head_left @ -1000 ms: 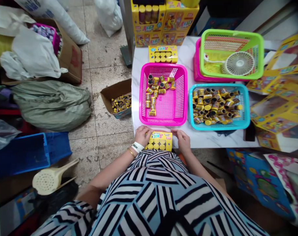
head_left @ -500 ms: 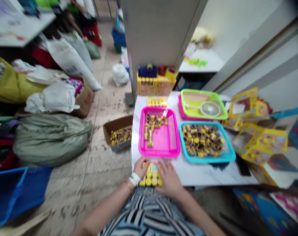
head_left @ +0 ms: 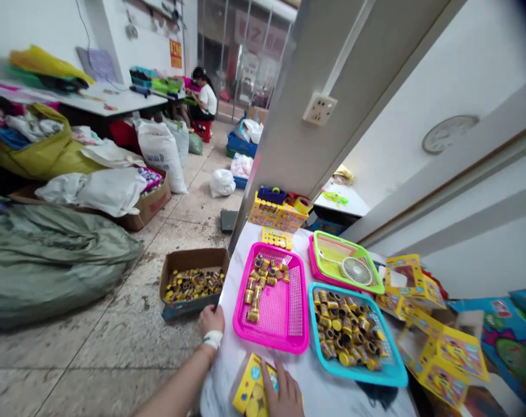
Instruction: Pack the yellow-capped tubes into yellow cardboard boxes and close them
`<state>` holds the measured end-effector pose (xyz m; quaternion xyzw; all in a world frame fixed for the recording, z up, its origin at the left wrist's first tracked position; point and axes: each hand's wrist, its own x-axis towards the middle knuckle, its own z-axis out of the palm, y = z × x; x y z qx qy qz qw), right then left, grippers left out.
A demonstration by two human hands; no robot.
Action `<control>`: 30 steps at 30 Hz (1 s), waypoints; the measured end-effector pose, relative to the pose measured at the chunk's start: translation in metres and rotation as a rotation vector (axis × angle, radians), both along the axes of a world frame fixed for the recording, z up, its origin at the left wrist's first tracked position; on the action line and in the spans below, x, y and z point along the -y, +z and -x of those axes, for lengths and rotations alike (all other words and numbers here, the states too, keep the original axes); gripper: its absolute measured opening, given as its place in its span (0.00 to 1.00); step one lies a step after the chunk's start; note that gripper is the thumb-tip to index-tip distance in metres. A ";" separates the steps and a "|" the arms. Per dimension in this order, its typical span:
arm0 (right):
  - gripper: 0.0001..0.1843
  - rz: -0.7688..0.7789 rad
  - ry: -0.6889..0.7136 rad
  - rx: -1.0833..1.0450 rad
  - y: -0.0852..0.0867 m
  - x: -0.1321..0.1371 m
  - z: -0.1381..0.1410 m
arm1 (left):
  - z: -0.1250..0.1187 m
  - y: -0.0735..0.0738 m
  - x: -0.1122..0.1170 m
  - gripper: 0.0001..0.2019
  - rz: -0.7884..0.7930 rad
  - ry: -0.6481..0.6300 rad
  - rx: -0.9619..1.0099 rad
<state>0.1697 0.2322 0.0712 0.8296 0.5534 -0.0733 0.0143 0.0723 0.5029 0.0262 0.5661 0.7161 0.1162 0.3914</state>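
Here the right hand (head_left: 284, 395) lies over the yellow box (head_left: 247, 385) at the near side of the worktop (head_left: 311, 376), fingers across its top, though whether they grip it I cannot tell; the left hand (head_left: 211, 320) is at the worktop's left edge, its hold unclear, beside the cardboard box (head_left: 170, 263), and the pink basket (head_left: 280, 317) stands just beyond the yellow box
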 end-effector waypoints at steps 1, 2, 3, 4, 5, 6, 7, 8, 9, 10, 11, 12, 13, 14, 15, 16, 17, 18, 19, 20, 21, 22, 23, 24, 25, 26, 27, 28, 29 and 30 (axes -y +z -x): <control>0.51 0.066 0.005 -0.025 0.004 0.002 -0.002 | -0.008 -0.003 0.000 0.19 0.039 -0.016 -0.020; 0.57 0.136 0.015 -0.057 0.008 0.003 -0.004 | -0.015 -0.008 0.001 0.22 0.081 -0.026 -0.040; 0.63 0.204 0.025 -0.092 0.013 0.002 -0.005 | -0.020 -0.012 0.002 0.24 0.120 -0.039 -0.054; 0.66 0.259 0.030 -0.122 0.018 -0.001 -0.006 | -0.024 -0.016 0.003 0.26 0.156 -0.046 -0.070; 0.66 0.293 0.028 -0.144 0.023 -0.004 -0.006 | -0.026 -0.019 0.004 0.28 0.187 -0.050 -0.087; 0.63 0.309 0.026 -0.160 0.028 -0.008 -0.005 | -0.026 -0.021 0.005 0.29 0.211 -0.053 -0.103; 0.61 0.311 0.026 -0.172 0.033 -0.012 -0.005 | -0.026 -0.021 0.005 0.30 0.228 -0.054 -0.118; 0.59 0.307 0.026 -0.190 0.039 -0.016 -0.005 | -0.026 -0.021 0.005 0.31 0.238 -0.056 -0.132; 0.58 0.307 0.026 -0.219 0.046 -0.020 -0.007 | -0.025 -0.020 0.005 0.31 0.242 -0.059 -0.144; 0.59 0.315 0.028 -0.264 0.054 -0.024 -0.010 | -0.025 -0.019 0.005 0.31 0.243 -0.063 -0.154; 0.60 0.329 0.034 -0.323 0.065 -0.027 -0.015 | -0.025 -0.018 0.004 0.31 0.244 -0.067 -0.163; 0.62 0.340 0.044 -0.392 0.077 -0.031 -0.023 | -0.025 -0.016 0.004 0.31 0.247 -0.071 -0.171; 0.63 0.339 0.056 -0.465 0.093 -0.034 -0.034 | -0.026 -0.015 0.004 0.31 0.250 -0.075 -0.178; 0.63 0.325 0.067 -0.533 0.111 -0.039 -0.047 | -0.026 -0.015 0.005 0.31 0.253 -0.078 -0.185; 0.62 0.291 0.077 -0.589 0.130 -0.044 -0.063 | -0.027 -0.014 0.005 0.31 0.256 -0.081 -0.190; 0.62 0.247 0.080 -0.633 0.151 -0.051 -0.079 | -0.027 -0.014 0.005 0.32 0.260 -0.082 -0.196; 0.60 0.208 0.067 -0.644 0.171 -0.061 -0.098 | -0.028 -0.014 0.005 0.32 0.262 -0.083 -0.200; 0.59 0.184 0.054 -0.634 0.189 -0.073 -0.117 | -0.028 -0.015 0.005 0.32 0.263 -0.084 -0.203; 0.59 0.162 0.060 -0.621 0.204 -0.089 -0.136 | -0.028 -0.015 0.005 0.32 0.264 -0.086 -0.206; 0.59 0.116 0.069 -0.595 0.216 -0.108 -0.157 | -0.029 -0.015 0.005 0.32 0.264 -0.086 -0.207; 0.60 0.098 0.097 -0.577 0.223 -0.130 -0.177 | -0.029 -0.015 0.005 0.32 0.264 -0.086 -0.208; 0.61 0.056 0.118 -0.544 0.226 -0.154 -0.197 | -0.029 -0.015 0.005 0.31 0.265 -0.085 -0.208; 0.62 0.019 0.148 -0.502 0.225 -0.179 -0.217 | -0.029 -0.014 0.006 0.31 0.266 -0.083 -0.209; 0.62 -0.011 0.172 -0.440 0.221 -0.205 -0.235 | -0.029 -0.013 0.006 0.31 0.268 -0.079 -0.209; 0.62 -0.024 0.209 -0.380 0.215 -0.232 -0.252 | -0.029 -0.012 0.006 0.31 0.268 -0.075 -0.209; 0.63 -0.047 0.252 -0.319 0.207 -0.257 -0.268 | -0.028 -0.012 0.006 0.31 0.267 -0.071 -0.208; 0.62 -0.066 0.301 -0.249 0.197 -0.280 -0.282 | -0.028 -0.011 0.007 0.31 0.264 -0.068 -0.207; 0.62 -0.092 0.347 -0.176 0.187 -0.301 -0.294 | -0.028 -0.011 0.007 0.30 0.261 -0.066 -0.206; 0.61 -0.106 0.390 -0.107 0.177 -0.320 -0.305 | -0.027 -0.012 0.008 0.30 0.257 -0.065 -0.205; 0.60 -0.102 0.432 -0.044 0.166 -0.336 -0.314 | -0.027 -0.013 0.008 0.30 0.253 -0.063 -0.205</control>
